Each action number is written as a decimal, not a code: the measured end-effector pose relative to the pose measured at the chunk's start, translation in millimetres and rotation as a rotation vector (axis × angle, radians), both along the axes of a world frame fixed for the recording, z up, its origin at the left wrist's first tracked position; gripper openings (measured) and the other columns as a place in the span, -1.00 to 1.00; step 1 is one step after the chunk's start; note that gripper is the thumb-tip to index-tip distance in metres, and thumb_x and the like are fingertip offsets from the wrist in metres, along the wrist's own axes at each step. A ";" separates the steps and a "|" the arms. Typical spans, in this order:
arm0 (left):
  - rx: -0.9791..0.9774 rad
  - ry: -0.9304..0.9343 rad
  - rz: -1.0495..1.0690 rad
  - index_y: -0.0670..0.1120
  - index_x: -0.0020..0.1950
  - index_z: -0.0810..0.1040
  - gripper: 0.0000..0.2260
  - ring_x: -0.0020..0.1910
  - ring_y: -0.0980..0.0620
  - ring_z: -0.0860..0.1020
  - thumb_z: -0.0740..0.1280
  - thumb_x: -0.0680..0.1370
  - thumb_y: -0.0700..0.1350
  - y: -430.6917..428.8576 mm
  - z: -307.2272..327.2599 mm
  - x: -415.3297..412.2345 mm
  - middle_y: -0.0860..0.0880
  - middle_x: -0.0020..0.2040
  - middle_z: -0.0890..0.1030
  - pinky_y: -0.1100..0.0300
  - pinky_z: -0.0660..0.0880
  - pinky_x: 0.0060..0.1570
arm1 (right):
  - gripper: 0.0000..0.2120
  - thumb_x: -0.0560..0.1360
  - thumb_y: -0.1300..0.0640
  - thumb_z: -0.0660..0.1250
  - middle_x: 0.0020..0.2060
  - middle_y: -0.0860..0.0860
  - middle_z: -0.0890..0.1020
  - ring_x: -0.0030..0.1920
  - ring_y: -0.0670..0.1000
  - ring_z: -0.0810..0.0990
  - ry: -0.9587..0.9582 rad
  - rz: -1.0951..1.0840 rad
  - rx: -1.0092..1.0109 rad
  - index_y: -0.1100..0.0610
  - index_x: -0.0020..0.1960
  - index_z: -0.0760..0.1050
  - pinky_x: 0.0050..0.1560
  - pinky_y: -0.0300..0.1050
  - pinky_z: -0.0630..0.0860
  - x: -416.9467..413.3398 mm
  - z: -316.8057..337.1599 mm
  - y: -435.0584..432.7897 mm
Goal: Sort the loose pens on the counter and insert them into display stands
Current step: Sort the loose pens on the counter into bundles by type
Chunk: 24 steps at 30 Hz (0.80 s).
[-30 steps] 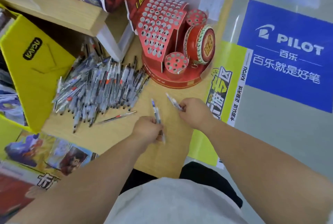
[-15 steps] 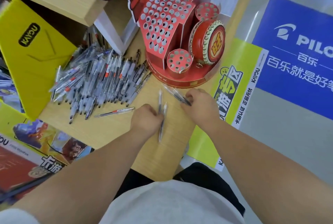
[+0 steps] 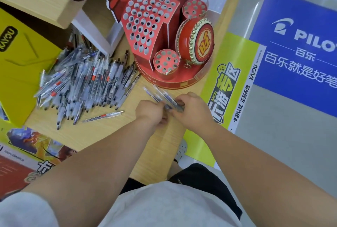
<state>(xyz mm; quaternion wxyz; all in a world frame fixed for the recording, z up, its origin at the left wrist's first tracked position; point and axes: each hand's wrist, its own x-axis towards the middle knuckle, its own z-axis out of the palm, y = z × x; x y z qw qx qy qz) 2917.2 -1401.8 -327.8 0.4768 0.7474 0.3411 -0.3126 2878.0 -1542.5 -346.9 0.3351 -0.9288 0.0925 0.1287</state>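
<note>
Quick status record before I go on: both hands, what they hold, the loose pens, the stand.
left hand: grips the held pens, touching the right hand
right hand: grips the same bunch
held pens: small bunch, free ends pointing toward the display stand
pen pile: on the counter, left of the hands
single pen: lies apart, just in front of the pile
display stand: red, no pens visible in its holes
</note>
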 end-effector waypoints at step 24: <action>0.065 -0.132 -0.371 -0.11 -0.17 0.66 -0.90 -0.23 -0.15 0.70 0.41 0.51 -0.11 31.3 22.0 -12.8 -0.11 -0.26 0.71 -0.11 0.68 -0.19 | -0.70 0.50 -0.01 0.40 -0.01 0.09 0.60 0.04 0.18 0.53 -0.107 -0.102 -0.096 0.10 0.18 0.62 0.01 0.11 0.54 -6.8 9.5 9.7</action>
